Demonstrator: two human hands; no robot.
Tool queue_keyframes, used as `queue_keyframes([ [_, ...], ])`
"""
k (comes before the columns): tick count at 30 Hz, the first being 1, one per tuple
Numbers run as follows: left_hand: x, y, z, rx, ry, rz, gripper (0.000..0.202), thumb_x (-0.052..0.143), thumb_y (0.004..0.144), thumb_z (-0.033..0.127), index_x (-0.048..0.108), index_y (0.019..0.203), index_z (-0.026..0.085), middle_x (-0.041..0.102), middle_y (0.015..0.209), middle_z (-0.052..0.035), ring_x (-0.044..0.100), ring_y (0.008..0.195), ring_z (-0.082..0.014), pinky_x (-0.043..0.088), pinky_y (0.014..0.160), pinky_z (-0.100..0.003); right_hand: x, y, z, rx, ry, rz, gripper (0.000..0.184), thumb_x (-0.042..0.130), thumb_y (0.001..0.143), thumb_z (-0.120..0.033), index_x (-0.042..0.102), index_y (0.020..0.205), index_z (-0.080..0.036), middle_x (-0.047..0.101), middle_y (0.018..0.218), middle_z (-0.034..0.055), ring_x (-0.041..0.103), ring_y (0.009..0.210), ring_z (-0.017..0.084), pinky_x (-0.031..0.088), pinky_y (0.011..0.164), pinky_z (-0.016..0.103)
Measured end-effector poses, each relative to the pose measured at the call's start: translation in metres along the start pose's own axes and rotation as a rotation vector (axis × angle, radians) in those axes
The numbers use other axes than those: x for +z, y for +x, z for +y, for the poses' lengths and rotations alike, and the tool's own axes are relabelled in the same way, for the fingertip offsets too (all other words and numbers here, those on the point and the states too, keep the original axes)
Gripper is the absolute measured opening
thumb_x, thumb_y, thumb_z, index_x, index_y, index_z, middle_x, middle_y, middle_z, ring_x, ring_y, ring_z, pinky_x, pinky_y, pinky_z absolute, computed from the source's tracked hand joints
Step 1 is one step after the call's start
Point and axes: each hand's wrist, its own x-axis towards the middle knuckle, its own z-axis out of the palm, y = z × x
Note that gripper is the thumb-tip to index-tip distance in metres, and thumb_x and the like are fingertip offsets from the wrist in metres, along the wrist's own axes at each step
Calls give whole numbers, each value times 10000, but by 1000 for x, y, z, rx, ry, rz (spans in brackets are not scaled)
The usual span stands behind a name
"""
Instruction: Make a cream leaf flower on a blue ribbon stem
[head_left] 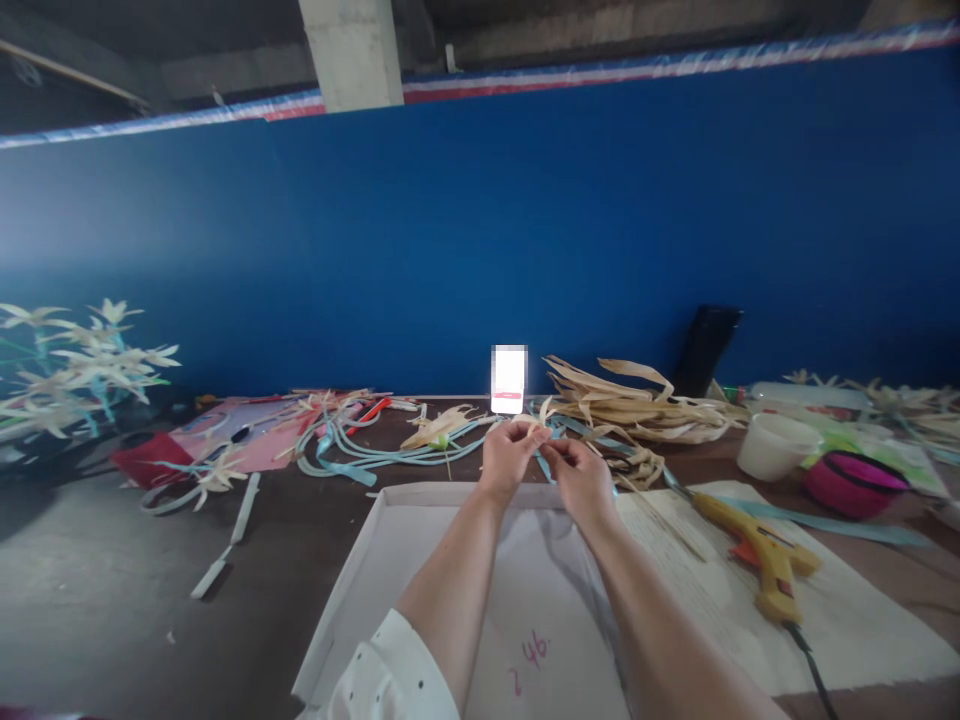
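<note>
My left hand (510, 458) and my right hand (583, 478) meet over the far end of a shallow white box lid (442, 560). Between their fingertips is a pale corn husk piece (546, 408), its pointed tip sticking up. Both hands are closed in a pinch on it, and the fingers cover its lower part. A light blue strip (544, 466) shows just below the fingertips; whether it joins the husk piece I cannot tell. Behind the hands a lit phone (509, 385) stands upright against the blue wall.
A yellow glue gun (757, 550) lies on a written paper sheet (862, 620) at right. Dried corn husks (637, 405) are heaped behind it, near a white cup (778, 445) and a pink container (855, 484). Light blue cords (375, 455) and husk flowers (97, 360) are at left.
</note>
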Motion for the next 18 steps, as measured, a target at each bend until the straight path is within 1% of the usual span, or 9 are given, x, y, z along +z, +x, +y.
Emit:
queue_keyframes([
  [3, 0, 0, -1, 12, -31, -20, 235, 711, 614, 366, 662, 676, 144, 588, 624, 14, 492, 594, -94, 378, 602, -213, 0, 1, 3, -5, 4, 31, 378, 575, 713, -493, 701, 792, -145, 641, 629, 49, 531, 565, 170, 366, 522, 259],
  [6, 0, 0, -5, -23, -34, -22, 270, 723, 599, 361, 685, 766, 152, 635, 712, -13, 519, 628, -105, 392, 621, -224, 0, 2, 5, -9, 32, 45, 390, 587, 705, -498, 705, 819, -144, 641, 617, 47, 521, 554, 168, 366, 517, 258],
  [9, 0, 1, -8, -20, -34, -24, 273, 714, 609, 368, 691, 769, 148, 649, 751, -31, 518, 618, -102, 395, 616, -228, 0, 2, 5, -14, 40, 37, 402, 585, 706, -505, 707, 832, -143, 646, 623, 47, 522, 553, 167, 365, 517, 257],
  [12, 0, 1, -9, -28, -58, -28, 263, 706, 619, 374, 684, 741, 142, 638, 710, -22, 507, 595, -96, 386, 599, -224, 0, 1, 1, 12, 18, 18, 376, 577, 713, -485, 704, 818, -147, 658, 650, 46, 535, 564, 168, 369, 526, 260],
  [15, -1, 2, -6, -65, -79, 12, 275, 707, 616, 386, 679, 737, 141, 595, 612, 8, 462, 534, -77, 355, 549, -212, 1, 1, 0, 46, 4, -18, 318, 606, 678, -433, 703, 797, -155, 673, 676, 47, 553, 576, 177, 384, 537, 269],
  [18, -4, 4, -3, -41, -83, 43, 286, 708, 619, 393, 678, 749, 140, 547, 554, 30, 405, 487, -58, 316, 507, -203, 2, 1, 2, 28, -5, -36, 265, 617, 654, -382, 705, 777, -164, 684, 703, 48, 573, 604, 185, 402, 560, 276],
])
